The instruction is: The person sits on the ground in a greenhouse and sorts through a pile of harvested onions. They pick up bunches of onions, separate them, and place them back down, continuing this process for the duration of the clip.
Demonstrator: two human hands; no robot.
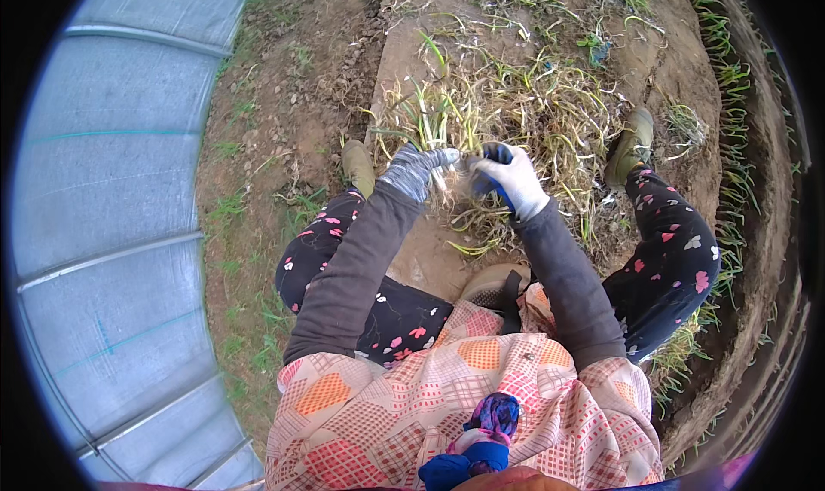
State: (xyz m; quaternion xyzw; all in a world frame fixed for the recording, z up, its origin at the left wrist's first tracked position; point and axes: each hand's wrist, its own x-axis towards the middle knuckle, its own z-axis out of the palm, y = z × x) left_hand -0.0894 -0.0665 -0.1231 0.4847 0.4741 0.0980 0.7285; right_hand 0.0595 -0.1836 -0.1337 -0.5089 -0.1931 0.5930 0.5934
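My left hand, in a grey striped knit glove, is closed on a bunch of green onions. Their green leaves point away from me, and the pale root ends show below the glove. Just to the right, my right hand, in a white glove with blue coating, is bent near the roots and slightly blurred. Whether its fingers pinch anything cannot be made out. Beneath and beyond both hands lies a heap of loose, partly yellowed onion leaves and stalks.
Small onion bunches lie on the soil at right and far back. A row of growing onion plants runs along the right side. A plastic greenhouse wall with metal ribs curves along the left. My boots flank the heap.
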